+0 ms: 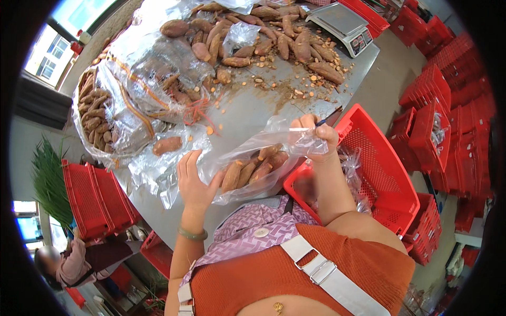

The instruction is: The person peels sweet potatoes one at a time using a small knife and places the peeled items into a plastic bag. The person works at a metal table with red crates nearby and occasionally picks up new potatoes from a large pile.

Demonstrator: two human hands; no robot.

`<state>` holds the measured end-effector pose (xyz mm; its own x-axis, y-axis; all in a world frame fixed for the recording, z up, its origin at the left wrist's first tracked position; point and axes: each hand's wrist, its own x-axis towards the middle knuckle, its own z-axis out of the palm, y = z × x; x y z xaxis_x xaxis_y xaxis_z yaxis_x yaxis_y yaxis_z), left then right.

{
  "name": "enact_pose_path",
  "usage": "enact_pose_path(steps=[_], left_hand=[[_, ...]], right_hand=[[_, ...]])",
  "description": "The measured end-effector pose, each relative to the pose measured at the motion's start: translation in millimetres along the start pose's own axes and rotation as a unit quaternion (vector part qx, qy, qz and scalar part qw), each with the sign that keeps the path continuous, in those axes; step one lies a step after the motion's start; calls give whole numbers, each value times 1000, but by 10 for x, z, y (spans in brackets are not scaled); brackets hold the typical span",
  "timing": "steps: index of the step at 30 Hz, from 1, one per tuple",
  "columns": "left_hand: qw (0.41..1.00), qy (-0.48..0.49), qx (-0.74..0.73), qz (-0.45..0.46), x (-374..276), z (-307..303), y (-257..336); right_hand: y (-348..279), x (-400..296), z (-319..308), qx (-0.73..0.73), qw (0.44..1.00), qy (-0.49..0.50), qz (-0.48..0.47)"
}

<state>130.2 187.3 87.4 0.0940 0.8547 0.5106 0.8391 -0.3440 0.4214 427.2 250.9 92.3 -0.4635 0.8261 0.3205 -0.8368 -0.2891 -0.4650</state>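
In the head view, a clear plastic bag (272, 179) with several sweet potatoes (246, 173) inside lies at the table's near edge. My right hand (316, 136) grips the bag's gathered upper end, and a knife (330, 116) with a dark handle sticks out of the same fist. My left hand (196, 177), a bangle on its wrist, is spread with fingers raised at the bag's other end; whether the thumb touches the plastic I cannot tell. Just beyond the left fingers, one loose sweet potato (167, 145) rests on crumpled clear plastic (158, 173).
Loose sweet potatoes (302, 45) and cut slices cover the metal table's (245, 106) far part, beside a weighing scale (340, 25). An open sack (95, 114) stands left. A red crate (379, 173) holding bags adjoins my right arm. Another person (79, 260) is at lower left.
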Motion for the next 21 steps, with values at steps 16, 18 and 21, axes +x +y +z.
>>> enact_pose_path(steps=[16,18,21], left_hand=[[901,-22,-290,-323,-274,-244,-397],[892,-52,-274,-355,-263,-275,-540],[885,-175,-220,-372,-202,-376,-703]], right_hand=[[-186,358,-834,-814,503,215,196],[-119,558,-932,-793,522,270,158],[27,979,-1091,-810,518,252,108]])
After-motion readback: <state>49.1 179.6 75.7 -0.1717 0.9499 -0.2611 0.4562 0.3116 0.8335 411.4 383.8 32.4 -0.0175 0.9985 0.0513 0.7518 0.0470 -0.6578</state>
